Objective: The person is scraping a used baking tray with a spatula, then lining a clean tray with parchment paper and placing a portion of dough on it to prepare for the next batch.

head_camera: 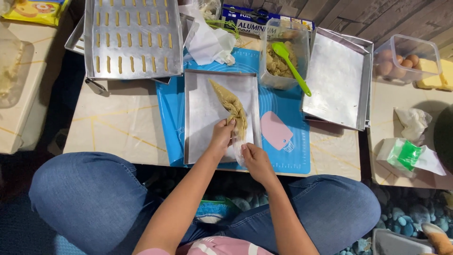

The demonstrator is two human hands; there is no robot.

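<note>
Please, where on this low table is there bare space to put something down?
Bare tabletop lies left of the blue mat, below the tray of piped dough. The lined tray on the right is bare too. The middle is crowded: left hand and right hand hold the piping bag over the tray, beside the pink scraper and dough tub.

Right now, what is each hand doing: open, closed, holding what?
Left hand: closed on the dough-filled piping bag.
Right hand: pinching the bag's near end.

Home baking corner, set up on a low desk [122,127]

Baking trays [132,38], a dough tub [283,52], an egg box [406,59] and a foil carton [245,21] are crowding the desk beyond the hand [222,137].
</note>
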